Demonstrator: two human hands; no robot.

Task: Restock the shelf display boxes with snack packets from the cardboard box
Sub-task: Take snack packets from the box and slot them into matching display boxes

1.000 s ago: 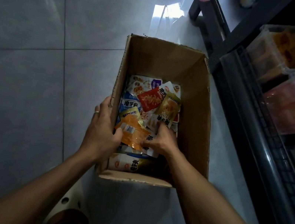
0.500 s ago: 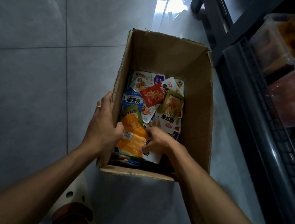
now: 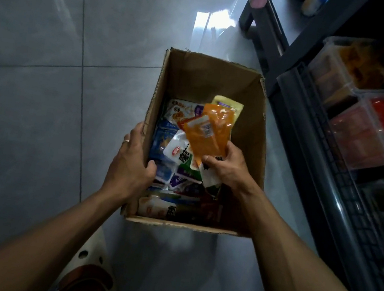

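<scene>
head | right hand [image 3: 226, 167] fingers now lifting orange packets [image 3: 209, 133] | left hand [image 3: 129, 163] still gripping cardboard box [image 3: 255, 140] wall

I see grey tiled floor [image 3: 42, 95]; cardboard box [image 3: 257, 141] sits on it, just beside dark shelf rack [image 3: 330, 194], my shoe [image 3: 87, 277] below.
</scene>
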